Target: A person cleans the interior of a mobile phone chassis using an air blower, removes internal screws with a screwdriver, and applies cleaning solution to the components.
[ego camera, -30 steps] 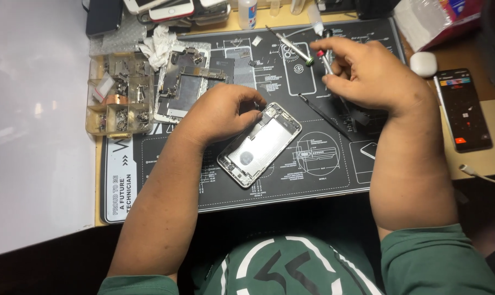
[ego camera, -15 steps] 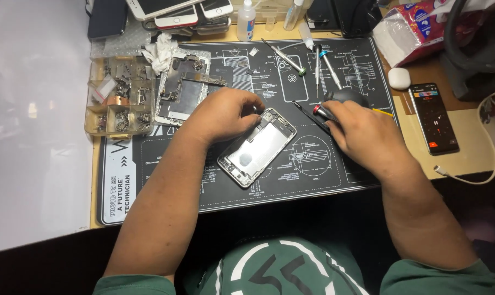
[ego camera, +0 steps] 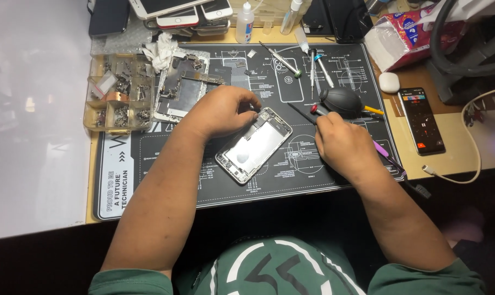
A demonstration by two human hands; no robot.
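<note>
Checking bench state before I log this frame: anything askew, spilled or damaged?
No spill shows. The opened phone lies diagonally across the work mat, left hand on its upper end. Tools lie scattered loosely by the black dust blower. A stripped phone frame sits partly off the mat.

- the black mat (ego camera: 165, 180) had bare room in front of the opened phone (ego camera: 254, 145), between both arms.
- the left hand (ego camera: 221, 112) blocked the phone's top corner.
- the right hand (ego camera: 343, 145) lay just right of it.
- behind, screwdrivers (ego camera: 313, 65), a black air blower (ego camera: 340, 101) and a parts box (ego camera: 118, 93) crowded the way.
</note>
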